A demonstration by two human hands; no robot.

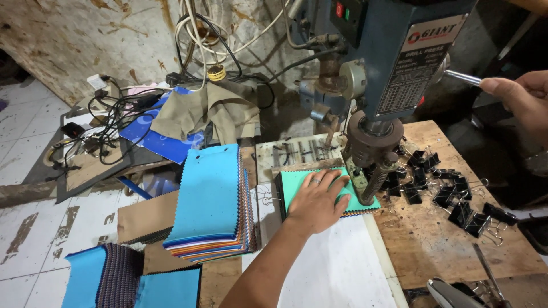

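**Fabric swatches under the drill press, one hand flat, one on the lever**

Left hand (318, 201) sits just right of the frame's centre, palm down and fingers spread, pressing flat on the teal swatch stack (297, 188). It isn't gripping anything, just holding the stack down, ring on one finger. The stack lies on the white board (337, 268), its far right end tucked beneath the drill press (379, 74) spindle, right beside the fingertips.

Right hand (522, 94) is way over at the upper right edge, fingers closed around the metal feed handle (462, 77), well apart from the swatches.

Left of centre there's a taller blue swatch pile (212, 199), more blue and dark pieces at the lower left. A bunch of black binder clips (451, 197) is scattered on the wooden table (434, 245) at the right.
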